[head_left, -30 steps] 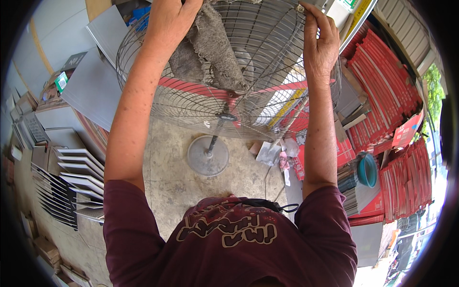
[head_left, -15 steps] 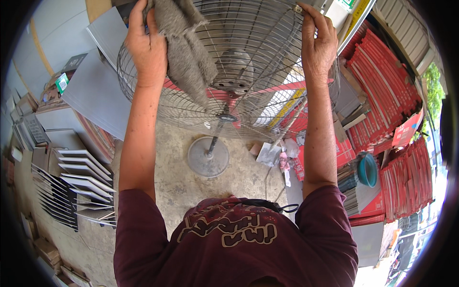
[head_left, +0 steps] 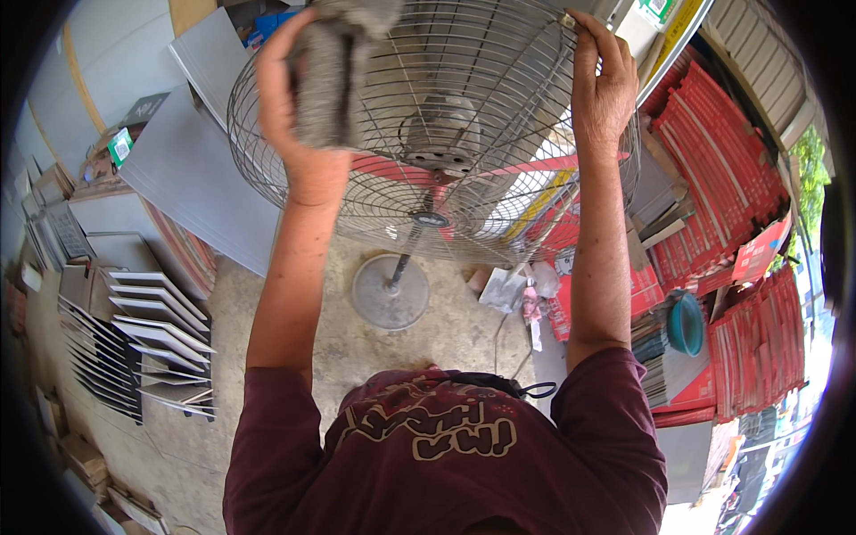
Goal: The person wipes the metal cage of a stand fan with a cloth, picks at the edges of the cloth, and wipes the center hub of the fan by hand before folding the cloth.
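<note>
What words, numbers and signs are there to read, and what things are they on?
I don't copy words out, but here is where print shows:
Maroon shirt: big outlined lettering on the front.
Green-and-white sign on the left: too small to read.
Green-and-white sign, top right: too small to read.
Red cardboard stack: pale marks, too small to read.
Fan's round hub: pale marks, too small to tell.

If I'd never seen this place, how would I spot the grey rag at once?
Find the big round wire fan at the top centre. Over its left side, the person's left hand holds the rag. It is thick, opaque grey fabric, unlike the see-through fan and its red blades.
</note>
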{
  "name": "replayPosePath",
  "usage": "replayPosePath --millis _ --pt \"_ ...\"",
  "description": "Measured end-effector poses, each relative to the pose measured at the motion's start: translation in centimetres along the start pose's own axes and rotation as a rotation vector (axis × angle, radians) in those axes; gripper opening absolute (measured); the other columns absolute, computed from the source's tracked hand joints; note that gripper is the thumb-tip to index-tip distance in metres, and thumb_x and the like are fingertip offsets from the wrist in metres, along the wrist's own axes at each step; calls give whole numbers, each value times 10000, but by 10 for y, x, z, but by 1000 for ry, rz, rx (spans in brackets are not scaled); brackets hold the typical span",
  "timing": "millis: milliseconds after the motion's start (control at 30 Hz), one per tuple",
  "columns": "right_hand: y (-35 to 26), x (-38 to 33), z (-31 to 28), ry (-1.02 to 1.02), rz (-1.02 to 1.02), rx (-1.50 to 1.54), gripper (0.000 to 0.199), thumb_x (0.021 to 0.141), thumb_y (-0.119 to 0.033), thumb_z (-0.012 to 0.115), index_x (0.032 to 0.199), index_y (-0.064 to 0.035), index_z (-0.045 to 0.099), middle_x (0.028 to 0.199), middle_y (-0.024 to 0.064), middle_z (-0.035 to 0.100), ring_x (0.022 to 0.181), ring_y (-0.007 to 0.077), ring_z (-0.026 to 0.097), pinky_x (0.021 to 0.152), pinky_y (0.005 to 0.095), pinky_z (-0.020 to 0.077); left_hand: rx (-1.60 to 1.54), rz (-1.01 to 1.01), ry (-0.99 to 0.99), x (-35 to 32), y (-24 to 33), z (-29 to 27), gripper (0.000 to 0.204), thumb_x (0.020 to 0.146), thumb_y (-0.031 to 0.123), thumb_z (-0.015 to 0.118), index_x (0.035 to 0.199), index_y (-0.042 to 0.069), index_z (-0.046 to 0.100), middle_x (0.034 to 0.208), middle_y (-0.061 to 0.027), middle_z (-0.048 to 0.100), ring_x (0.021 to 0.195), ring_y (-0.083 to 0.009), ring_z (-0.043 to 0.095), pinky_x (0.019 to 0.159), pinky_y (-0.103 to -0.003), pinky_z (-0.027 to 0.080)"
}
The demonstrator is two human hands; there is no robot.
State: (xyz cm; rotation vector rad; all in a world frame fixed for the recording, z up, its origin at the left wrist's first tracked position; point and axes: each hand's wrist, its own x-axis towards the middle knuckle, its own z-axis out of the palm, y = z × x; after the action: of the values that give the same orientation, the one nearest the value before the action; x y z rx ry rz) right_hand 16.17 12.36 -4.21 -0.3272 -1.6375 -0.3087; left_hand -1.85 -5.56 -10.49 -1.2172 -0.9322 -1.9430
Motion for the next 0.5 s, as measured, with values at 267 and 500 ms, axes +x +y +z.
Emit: replayPosePath --millis 267,500 --pt "-4 2 -3 -36 43 12 189 897 -201 538 1040 -216 660 873 35 621 857 236 571 804 348 430 309 375 -209 -8 6 55 344 752 -13 606 1064 132 614 1213 -39 597 992 -205 544 864 -313 399" --pt "-5 2 -2 -14 30 -4 180 895 -195 547 1031 -204 665 856 39 617 824 237 568 777 344 437 429 374 -266 -10 -2 33 379 708 -8 619 1053 147 598 1242 -7 578 1056 -200 520 923 -339 340"
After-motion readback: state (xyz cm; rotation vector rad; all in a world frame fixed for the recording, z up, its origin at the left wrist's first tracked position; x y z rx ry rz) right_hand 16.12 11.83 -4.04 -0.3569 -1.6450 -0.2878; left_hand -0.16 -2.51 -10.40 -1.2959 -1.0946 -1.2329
